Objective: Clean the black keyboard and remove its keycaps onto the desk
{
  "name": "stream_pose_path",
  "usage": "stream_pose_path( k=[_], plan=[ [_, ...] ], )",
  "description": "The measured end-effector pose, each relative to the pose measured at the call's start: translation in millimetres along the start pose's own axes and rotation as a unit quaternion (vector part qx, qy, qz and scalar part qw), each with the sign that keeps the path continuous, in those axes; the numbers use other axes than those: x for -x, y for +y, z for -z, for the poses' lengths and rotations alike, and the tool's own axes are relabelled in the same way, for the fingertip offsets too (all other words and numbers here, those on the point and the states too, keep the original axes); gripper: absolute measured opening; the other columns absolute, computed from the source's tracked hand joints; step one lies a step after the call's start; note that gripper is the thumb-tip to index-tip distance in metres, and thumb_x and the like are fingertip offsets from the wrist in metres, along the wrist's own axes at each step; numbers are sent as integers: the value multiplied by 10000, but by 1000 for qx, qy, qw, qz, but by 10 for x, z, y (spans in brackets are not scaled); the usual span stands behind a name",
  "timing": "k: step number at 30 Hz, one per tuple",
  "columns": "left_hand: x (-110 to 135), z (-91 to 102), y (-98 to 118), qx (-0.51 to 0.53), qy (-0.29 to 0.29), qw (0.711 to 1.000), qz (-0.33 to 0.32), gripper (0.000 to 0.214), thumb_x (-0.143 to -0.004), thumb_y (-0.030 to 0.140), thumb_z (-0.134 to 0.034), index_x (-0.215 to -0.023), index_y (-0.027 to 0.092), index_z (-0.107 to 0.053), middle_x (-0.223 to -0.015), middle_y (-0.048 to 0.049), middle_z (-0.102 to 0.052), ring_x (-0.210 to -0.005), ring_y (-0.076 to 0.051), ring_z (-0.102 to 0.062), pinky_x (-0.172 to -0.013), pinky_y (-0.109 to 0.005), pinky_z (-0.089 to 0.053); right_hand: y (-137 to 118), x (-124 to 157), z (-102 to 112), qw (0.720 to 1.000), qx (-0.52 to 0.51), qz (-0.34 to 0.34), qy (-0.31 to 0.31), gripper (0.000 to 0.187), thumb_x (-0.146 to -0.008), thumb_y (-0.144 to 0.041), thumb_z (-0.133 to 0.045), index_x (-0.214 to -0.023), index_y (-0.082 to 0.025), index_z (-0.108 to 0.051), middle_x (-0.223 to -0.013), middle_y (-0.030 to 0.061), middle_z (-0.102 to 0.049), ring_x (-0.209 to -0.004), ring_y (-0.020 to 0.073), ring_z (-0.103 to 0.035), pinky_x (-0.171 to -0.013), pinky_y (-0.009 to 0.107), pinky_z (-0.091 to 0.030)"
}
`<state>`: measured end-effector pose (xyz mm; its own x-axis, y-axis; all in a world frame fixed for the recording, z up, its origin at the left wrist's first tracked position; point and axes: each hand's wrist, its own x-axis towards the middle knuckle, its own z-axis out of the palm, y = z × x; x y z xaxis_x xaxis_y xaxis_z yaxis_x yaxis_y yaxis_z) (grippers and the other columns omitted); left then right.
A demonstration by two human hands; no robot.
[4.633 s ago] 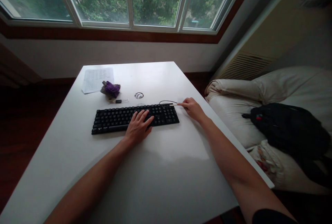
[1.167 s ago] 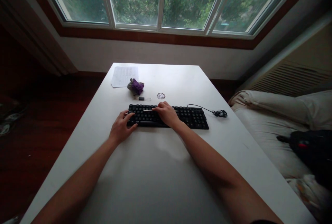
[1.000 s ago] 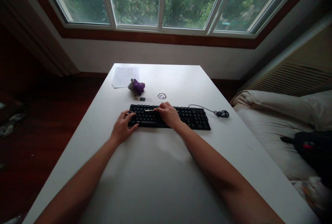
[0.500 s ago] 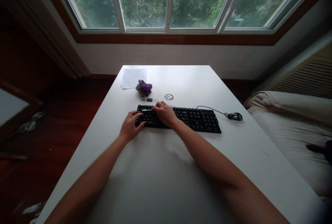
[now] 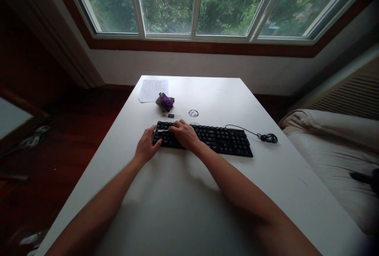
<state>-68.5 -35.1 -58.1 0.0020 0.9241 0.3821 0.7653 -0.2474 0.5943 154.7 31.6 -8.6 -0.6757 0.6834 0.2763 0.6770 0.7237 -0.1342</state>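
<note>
— so where are the hands?
— both on the left end of the black keyboard, which lies across the middle of the white worktop. the left hand rests at the keyboard's left edge, its fingers curled loosely against the keys, holding nothing that i can see.
— and the right hand?
— it lies on the keys just beside the left one, its fingers pressed together and pinching a thin white stick. the stick points left, lying low over the top rows of keys; whether its tip touches a key i cannot tell.
— what else is on the worktop?
— a black cable runs from the keyboard's far right corner to a small coil near the right edge. behind the keyboard sit a small round thing, a little dark clip-like tool, a crumpled purple cloth and a sheet of paper. a pale bed stands to the right, and a window shows trees beyond.
</note>
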Motion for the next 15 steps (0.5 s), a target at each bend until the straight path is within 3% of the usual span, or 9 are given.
stream_pose_path(
  k=[5, 12, 15],
  plan=[
    [-6, 33, 72, -20, -5, 1000, -14, 485, -898, 310, -593, -1370, 258, -497, -1365, -95, -544, -1269, -276, -551, -1095, -467, -468, 135, 186, 47, 1000, 17, -18, -18, 269, -995, -148, -484, -1114, -240, -707, -1051, 94, -633, -1020, 230, -498, -869, 309, -450],
    [-7, 15, 64, -41, -10, 999, -22, 440, -909, 316, -577, -1341, 245, -531, -1397, -99, -523, -1299, -277, -532, -1119, -467, -456, -165, 67, -41, 999, 20, -28, -5, 224, -985, -173, -508, -1094, -244, -690, -1084, 102, -627, -1060, 243, -499, -857, 313, -474],
    [1, 18, 72, -51, -11, 998, -25, 441, -913, 320, -576, -1345, 243, -533, -1419, -104, -510, -1308, -281, -529, -1115, -468, -464, -122, 101, -22, 1000, 18, -23, -4, 235, -987, -173, -510, -1116, -246, -692, -1087, 102, -627, -1060, 240, -499, -857, 309, -471]
  ],
)
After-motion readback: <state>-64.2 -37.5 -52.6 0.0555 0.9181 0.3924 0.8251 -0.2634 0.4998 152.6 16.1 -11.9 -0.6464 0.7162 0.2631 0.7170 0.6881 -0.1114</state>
